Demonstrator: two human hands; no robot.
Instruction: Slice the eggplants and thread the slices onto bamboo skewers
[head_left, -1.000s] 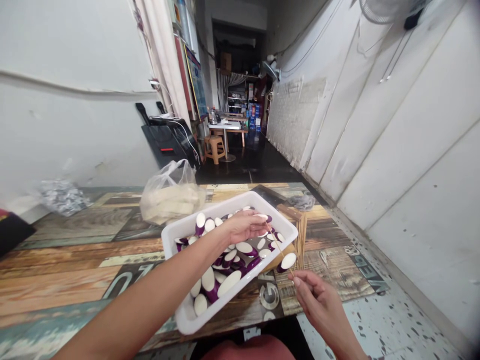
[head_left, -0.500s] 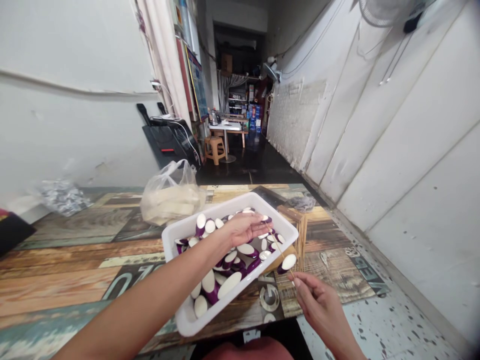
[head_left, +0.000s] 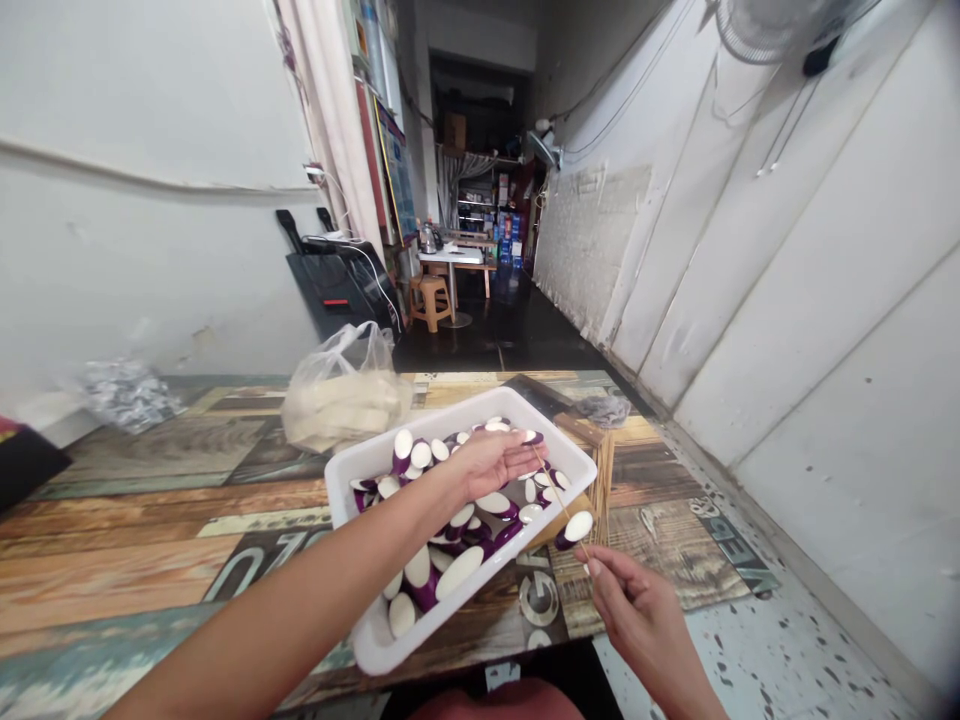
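A white plastic tray (head_left: pixel 345 468) on the table holds several oval eggplant slices (head_left: pixel 459 566) with purple skin and white flesh. My left hand (head_left: pixel 491 462) reaches over the tray with its fingers stretched out above the slices. My right hand (head_left: pixel 637 612) is at the table's near right corner, pinching a thin bamboo skewer (head_left: pixel 559 500) that points up and away. One eggplant slice (head_left: pixel 576 526) sits threaded on the skewer just above my fingers.
A bundle of skewers (head_left: pixel 602 475) stands in a wooden holder right of the tray. A clear plastic bag (head_left: pixel 341 395) lies behind the tray, a crinkled bag (head_left: pixel 124 392) far left. The patterned table (head_left: pixel 150 520) ends at a speckled floor (head_left: pixel 780 650) on the right.
My left hand has turned slightly and its fingers have opened over the slices. My right hand with the skewer has stayed almost still.
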